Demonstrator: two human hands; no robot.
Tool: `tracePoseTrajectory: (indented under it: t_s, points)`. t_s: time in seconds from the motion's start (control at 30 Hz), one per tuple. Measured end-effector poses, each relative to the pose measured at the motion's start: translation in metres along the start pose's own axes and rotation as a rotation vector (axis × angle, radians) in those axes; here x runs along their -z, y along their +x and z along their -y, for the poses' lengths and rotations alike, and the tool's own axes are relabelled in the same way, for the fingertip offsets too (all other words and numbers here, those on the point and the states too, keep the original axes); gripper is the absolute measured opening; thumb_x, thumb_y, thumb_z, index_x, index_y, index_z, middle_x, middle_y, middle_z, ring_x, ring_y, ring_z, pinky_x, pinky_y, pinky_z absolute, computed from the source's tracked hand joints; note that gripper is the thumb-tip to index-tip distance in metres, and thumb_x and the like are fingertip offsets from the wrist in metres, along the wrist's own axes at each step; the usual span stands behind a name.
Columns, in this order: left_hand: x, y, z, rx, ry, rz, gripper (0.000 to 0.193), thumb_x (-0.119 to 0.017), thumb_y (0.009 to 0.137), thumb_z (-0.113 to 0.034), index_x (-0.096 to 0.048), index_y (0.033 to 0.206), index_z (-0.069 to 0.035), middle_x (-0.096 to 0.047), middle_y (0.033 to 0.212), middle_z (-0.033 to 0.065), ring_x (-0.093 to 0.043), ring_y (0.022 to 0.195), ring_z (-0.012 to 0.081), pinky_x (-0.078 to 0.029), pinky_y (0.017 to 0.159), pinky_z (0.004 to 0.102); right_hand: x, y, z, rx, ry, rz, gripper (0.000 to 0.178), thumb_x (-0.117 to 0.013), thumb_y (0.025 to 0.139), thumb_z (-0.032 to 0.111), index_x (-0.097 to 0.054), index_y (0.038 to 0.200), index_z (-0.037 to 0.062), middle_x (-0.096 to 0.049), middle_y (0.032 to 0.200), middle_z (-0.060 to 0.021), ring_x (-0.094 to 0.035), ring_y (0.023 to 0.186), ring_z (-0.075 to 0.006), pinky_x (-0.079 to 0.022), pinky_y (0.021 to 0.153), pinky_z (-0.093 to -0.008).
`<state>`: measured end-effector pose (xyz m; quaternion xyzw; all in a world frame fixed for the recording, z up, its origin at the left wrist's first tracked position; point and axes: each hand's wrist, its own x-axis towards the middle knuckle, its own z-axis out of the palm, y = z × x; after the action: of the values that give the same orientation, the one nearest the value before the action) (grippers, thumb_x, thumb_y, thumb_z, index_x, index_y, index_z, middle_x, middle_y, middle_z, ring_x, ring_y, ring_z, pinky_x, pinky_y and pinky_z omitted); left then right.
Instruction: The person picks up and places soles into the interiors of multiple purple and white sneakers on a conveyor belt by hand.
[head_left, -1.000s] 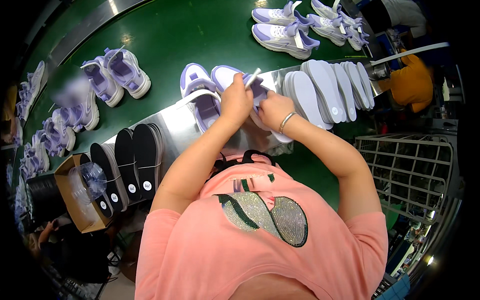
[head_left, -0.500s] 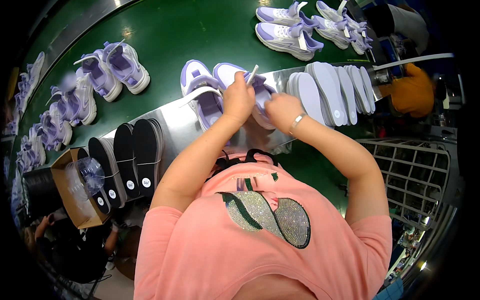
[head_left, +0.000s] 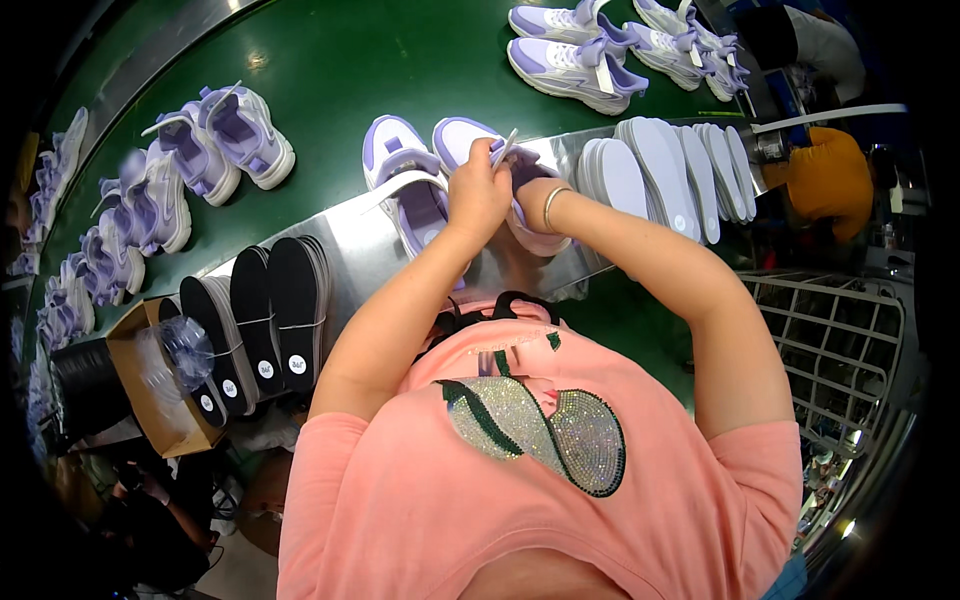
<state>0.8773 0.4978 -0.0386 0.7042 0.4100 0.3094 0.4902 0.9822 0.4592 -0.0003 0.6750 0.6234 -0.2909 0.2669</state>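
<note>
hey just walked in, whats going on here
A person in a pink top is handling a purple and white shoe. Their left hand grips it near the raised white strap, and their right hand reaches inside, its fingers hidden. A similar shoe sits just to the left, untouched. Pale insoles lie in stacks to the right, with black insoles to the left.

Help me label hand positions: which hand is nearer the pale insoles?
Right. The right hand is inside a shoe, just left of the pale insoles; the left hand is farther left, at that shoe's other side.
</note>
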Motion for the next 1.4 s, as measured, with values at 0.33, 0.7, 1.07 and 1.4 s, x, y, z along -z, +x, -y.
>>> tracePoseTrajectory:
  t_s: [0.33,0.7,1.07,1.4]
  points:
    - [-0.002,0.002,-0.003,0.003,0.026,0.051,0.026,-0.049,0.077,-0.012,-0.044,0.101,-0.002,-0.058,0.075,0.0239,-0.056,0.07,0.0417,-0.043,0.063,0.0477,-0.005,0.012,-0.002,-0.132,-0.033,0.082,0.026,-0.051,0.076,0.02,-0.064,0.093,0.0061,-0.061,0.098,-0.0134,-0.057,0.096,-0.0247,-0.045,0.08,-0.0325]
    - [-0.01,0.005,0.0,-0.015,0.056,0.04,0.025,-0.046,0.077,-0.01,-0.042,0.1,0.0,-0.058,0.074,0.0251,-0.056,0.069,0.0423,-0.043,0.064,0.0485,0.006,-0.017,-0.024,0.088,-0.051,0.209,0.025,-0.053,0.071,0.02,-0.063,0.09,0.0068,-0.063,0.088,-0.0141,-0.06,0.088,-0.0253,-0.04,0.082,-0.0437]
    - [-0.011,0.004,-0.005,-0.023,0.119,0.078,0.027,-0.047,0.077,-0.007,-0.04,0.101,0.001,-0.057,0.073,0.0253,-0.056,0.069,0.0419,-0.043,0.062,0.0481,-0.004,-0.037,-0.034,0.186,-0.111,0.189,0.029,-0.051,0.073,0.028,-0.062,0.093,0.0095,-0.063,0.081,-0.0098,-0.06,0.085,-0.0235,-0.02,0.098,-0.0488]
    - [0.008,-0.015,-0.011,0.084,0.041,0.146,0.031,-0.045,0.078,-0.002,-0.036,0.108,0.003,-0.057,0.079,0.0271,-0.057,0.073,0.0419,-0.045,0.062,0.0457,0.018,-0.081,-0.039,0.267,0.143,-0.21,0.028,-0.058,0.072,0.027,-0.06,0.093,0.0081,-0.063,0.08,-0.0112,-0.06,0.078,-0.025,-0.023,0.097,-0.0498]
